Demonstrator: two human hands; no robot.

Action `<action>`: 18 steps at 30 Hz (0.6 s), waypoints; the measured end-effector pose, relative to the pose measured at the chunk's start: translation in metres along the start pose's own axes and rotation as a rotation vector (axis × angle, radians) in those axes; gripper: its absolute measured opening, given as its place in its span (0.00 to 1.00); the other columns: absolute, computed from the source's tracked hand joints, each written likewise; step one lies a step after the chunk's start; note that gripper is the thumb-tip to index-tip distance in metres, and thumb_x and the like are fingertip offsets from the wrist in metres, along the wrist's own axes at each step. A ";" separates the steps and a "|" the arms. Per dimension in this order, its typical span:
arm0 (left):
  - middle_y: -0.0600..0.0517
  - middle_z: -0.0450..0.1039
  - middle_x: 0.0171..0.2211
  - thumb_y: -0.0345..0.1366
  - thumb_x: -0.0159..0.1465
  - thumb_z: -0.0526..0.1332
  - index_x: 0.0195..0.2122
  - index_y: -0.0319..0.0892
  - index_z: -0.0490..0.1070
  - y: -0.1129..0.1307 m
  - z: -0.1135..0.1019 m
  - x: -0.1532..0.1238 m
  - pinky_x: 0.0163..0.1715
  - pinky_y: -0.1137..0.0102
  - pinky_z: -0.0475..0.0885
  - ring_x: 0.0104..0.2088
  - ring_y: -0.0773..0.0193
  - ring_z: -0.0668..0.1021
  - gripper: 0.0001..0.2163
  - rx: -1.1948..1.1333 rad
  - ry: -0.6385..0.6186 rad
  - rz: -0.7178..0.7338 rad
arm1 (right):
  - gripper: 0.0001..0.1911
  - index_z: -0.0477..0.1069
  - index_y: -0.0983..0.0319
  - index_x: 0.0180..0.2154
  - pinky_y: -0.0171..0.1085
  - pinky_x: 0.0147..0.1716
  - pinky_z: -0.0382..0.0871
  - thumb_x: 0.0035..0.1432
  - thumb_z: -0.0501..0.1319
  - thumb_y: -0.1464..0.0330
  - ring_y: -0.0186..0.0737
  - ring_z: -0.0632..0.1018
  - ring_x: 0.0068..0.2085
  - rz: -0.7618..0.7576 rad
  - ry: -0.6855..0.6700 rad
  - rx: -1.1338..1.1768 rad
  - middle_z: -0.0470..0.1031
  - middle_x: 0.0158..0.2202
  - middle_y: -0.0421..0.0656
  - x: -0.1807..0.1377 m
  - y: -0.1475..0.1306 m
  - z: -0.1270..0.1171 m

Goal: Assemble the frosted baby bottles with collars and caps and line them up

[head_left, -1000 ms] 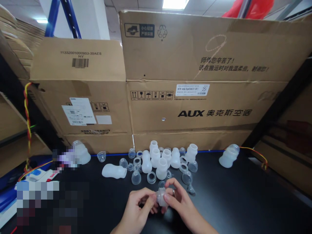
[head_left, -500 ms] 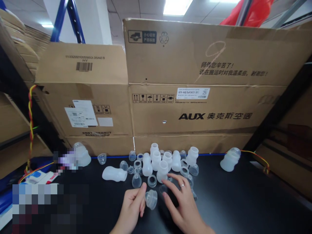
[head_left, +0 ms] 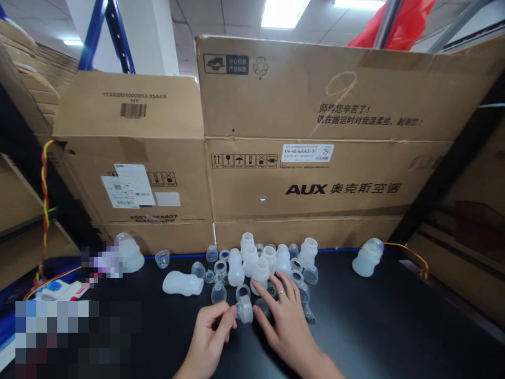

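Between thumb and fingers my left hand [head_left: 211,337] pinches a clear baby-bottle nipple in a threaded ring [head_left: 245,309], its ribbed side turned right. My right hand [head_left: 286,318] has its fingers spread over the near edge of a pile of parts. Its thumb tip is close to the threaded ring, and its index fingertip is by the foot of a frosted baby bottle [head_left: 260,269]. Whether it touches anything there is unclear. A loose ring [head_left: 243,292] and a clear dome cap [head_left: 218,293] lie just beyond my left hand. Parts under my right fingers are partly hidden.
Several more frosted bottles stand behind, and one bottle [head_left: 182,283] lies on its side at left. Capped bottles stand at far left [head_left: 131,255] and far right [head_left: 368,258]. A small clear cup [head_left: 162,258] is near the cardboard wall [head_left: 307,210] backing the black table [head_left: 374,326].
My left hand has raised the nipple and ring slightly, turning it more sideways. My right hand has moved slightly left and farther over the parts. The whole view has shifted a little.
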State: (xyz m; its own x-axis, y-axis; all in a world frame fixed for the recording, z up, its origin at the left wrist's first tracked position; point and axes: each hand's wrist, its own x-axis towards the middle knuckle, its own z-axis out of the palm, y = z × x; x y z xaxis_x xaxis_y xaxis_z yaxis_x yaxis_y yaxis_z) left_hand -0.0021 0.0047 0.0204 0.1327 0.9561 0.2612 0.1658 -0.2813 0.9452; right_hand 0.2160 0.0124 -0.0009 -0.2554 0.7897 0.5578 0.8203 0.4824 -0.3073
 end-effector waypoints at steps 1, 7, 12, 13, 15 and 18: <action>0.56 0.62 0.16 0.52 0.69 0.59 0.21 0.40 0.71 0.002 -0.002 0.001 0.24 0.74 0.60 0.20 0.68 0.67 0.24 0.028 0.004 0.042 | 0.29 0.63 0.45 0.67 0.70 0.61 0.60 0.66 0.62 0.65 0.66 0.61 0.67 -0.001 0.014 0.006 0.62 0.66 0.49 0.000 0.001 0.000; 0.52 0.68 0.25 0.42 0.70 0.60 0.24 0.41 0.72 0.004 -0.014 0.007 0.31 0.72 0.66 0.28 0.63 0.72 0.17 0.107 0.035 0.247 | 0.20 0.69 0.53 0.59 0.58 0.62 0.67 0.68 0.59 0.71 0.59 0.63 0.67 -0.067 0.180 0.202 0.55 0.67 0.52 -0.001 -0.001 -0.012; 0.46 0.76 0.36 0.47 0.67 0.64 0.22 0.41 0.73 0.012 -0.015 0.007 0.38 0.70 0.70 0.35 0.58 0.77 0.19 -0.008 0.060 0.170 | 0.17 0.70 0.56 0.53 0.44 0.56 0.73 0.67 0.56 0.76 0.49 0.73 0.61 -0.174 0.115 0.344 0.63 0.62 0.54 -0.001 -0.005 -0.025; 0.46 0.76 0.36 0.49 0.66 0.64 0.21 0.41 0.73 0.015 -0.014 0.006 0.37 0.70 0.70 0.34 0.58 0.77 0.21 -0.071 0.090 0.127 | 0.17 0.71 0.55 0.53 0.44 0.55 0.74 0.66 0.57 0.76 0.50 0.73 0.60 -0.193 0.096 0.335 0.64 0.62 0.53 -0.001 -0.005 -0.024; 0.47 0.77 0.34 0.54 0.63 0.66 0.19 0.41 0.73 0.021 -0.011 0.007 0.33 0.71 0.70 0.33 0.58 0.76 0.23 -0.198 0.173 0.044 | 0.18 0.72 0.54 0.52 0.45 0.53 0.75 0.63 0.59 0.75 0.50 0.76 0.57 -0.209 0.068 0.319 0.68 0.62 0.52 -0.002 -0.003 -0.018; 0.47 0.78 0.32 0.56 0.57 0.70 0.18 0.41 0.73 0.022 -0.008 0.010 0.30 0.71 0.72 0.31 0.58 0.76 0.23 -0.312 0.326 -0.037 | 0.22 0.73 0.51 0.55 0.44 0.46 0.80 0.59 0.65 0.72 0.51 0.83 0.47 -0.119 0.034 0.333 0.79 0.52 0.48 -0.003 0.006 -0.005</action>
State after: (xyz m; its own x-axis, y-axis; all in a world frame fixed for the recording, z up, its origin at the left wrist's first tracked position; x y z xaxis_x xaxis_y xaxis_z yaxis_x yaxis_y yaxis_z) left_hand -0.0047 0.0091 0.0450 -0.1904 0.9552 0.2268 -0.1444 -0.2558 0.9559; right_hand 0.2240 0.0106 -0.0004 -0.3175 0.7100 0.6286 0.5727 0.6719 -0.4696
